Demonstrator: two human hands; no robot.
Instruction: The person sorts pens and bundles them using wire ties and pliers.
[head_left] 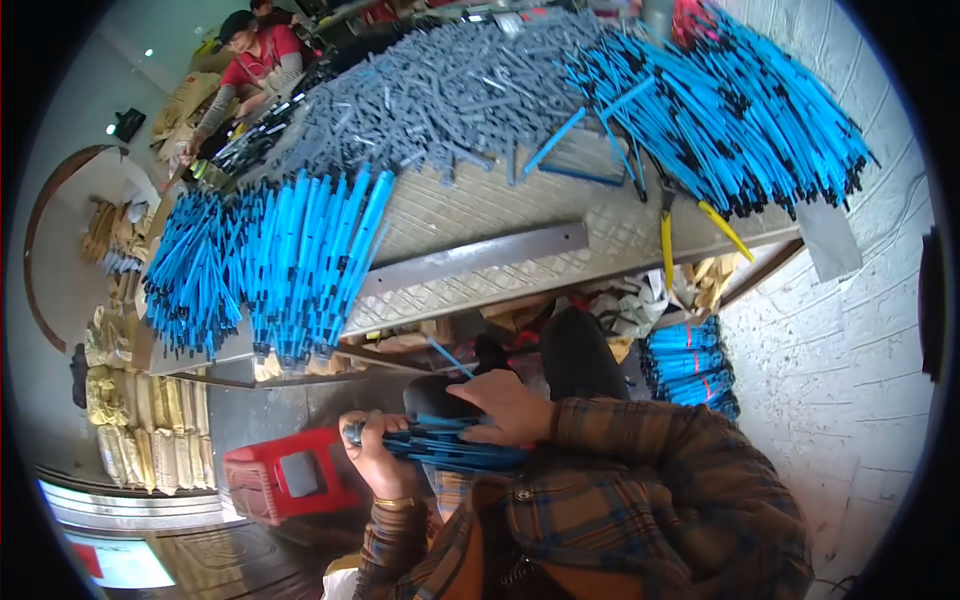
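Over my lap, a bundle of thin blue rods with black ends (pixel 455 455) lies crosswise between my hands. My left hand (pixel 376 458) is closed around the bundle's left end. My right hand (pixel 512 405) rests over the right part of the same bundle, its fingers bent onto the rods. A single blue rod (pixel 450 357) sticks out past the right fingertips, slanting up and left. Whether the fingers pinch it or it only leans there, I cannot tell. The bundle's right end is partly hidden by my right hand and sleeve.
A metal-topped table (pixel 440 215) stands ahead, bearing blue rods (pixel 310 250), grey plastic parts (pixel 430 90), more blue rods (pixel 730 110), a metal bar (pixel 480 257) and yellow-handled pliers (pixel 668 235). Tied bundles (pixel 690 365) lie below right; a red stool (pixel 290 475) stands left. Another person (pixel 262 60) works far left.
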